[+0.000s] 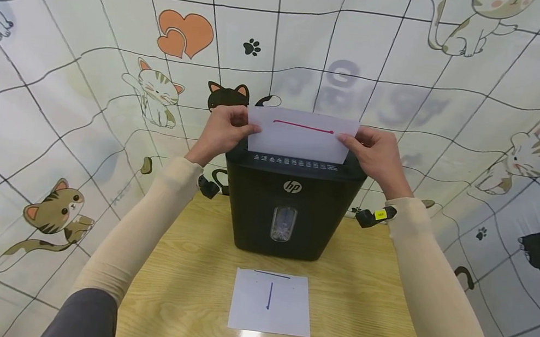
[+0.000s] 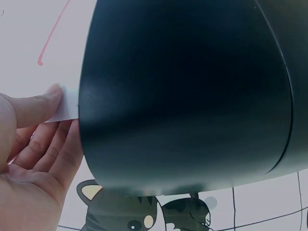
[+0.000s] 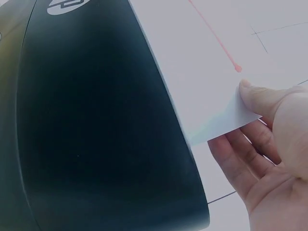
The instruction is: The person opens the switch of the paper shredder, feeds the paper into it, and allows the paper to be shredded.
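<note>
A white sheet of paper (image 1: 302,142) with a red line stands upright at the top of a black HP paper shredder (image 1: 262,198); its lower edge is hidden behind the shredder's front rim. My left hand (image 1: 224,129) pinches the sheet's left edge between thumb and fingers. On the opposite edge, my right hand (image 1: 375,153) pinches it the same way. Both wrist views show the thumb (image 2: 38,107) on the marked face and the fingers (image 3: 245,149) behind the paper. Shreds are visible through the shredder's small front window (image 1: 284,224).
On the wooden table (image 1: 178,290), a second white sheet (image 1: 250,309) with dark blue lines lies flat in front of the shredder. A white curtain (image 1: 127,21) with a grid and cartoon cats hangs behind and along both sides.
</note>
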`<state>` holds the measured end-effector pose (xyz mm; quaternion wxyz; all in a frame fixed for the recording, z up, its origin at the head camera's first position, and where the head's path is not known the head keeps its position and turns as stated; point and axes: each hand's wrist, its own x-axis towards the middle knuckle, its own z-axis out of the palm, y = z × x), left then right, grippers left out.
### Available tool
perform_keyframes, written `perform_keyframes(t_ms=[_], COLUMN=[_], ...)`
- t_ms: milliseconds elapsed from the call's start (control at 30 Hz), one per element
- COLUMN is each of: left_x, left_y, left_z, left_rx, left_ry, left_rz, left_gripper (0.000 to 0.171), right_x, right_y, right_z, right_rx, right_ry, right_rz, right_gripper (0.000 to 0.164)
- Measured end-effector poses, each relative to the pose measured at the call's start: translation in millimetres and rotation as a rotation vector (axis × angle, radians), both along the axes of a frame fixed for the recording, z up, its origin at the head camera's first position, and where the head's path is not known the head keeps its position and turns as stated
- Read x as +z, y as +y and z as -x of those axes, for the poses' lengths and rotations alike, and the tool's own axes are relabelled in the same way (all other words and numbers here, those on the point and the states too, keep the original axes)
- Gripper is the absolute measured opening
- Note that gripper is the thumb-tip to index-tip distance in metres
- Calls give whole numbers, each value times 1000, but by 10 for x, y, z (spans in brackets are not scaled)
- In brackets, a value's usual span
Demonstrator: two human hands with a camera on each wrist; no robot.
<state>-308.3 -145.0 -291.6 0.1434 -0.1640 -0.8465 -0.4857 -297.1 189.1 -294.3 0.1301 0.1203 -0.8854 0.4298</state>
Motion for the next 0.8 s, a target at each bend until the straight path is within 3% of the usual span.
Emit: perform_keyframes(t_ms=[467, 800], left_x=[-24, -24], left_y=[44, 7], left_z=[18, 1], left_rx=[-13, -11], left_ry=[78, 59], left_rz=[-14, -5], left_gripper=[12, 15], right_x=[-29, -42], right_y=[56, 24], right_z=[23, 15], right_rx=[-8, 35], right_ry=[40, 54], right_rz=[2, 38], right_gripper=[46, 39])
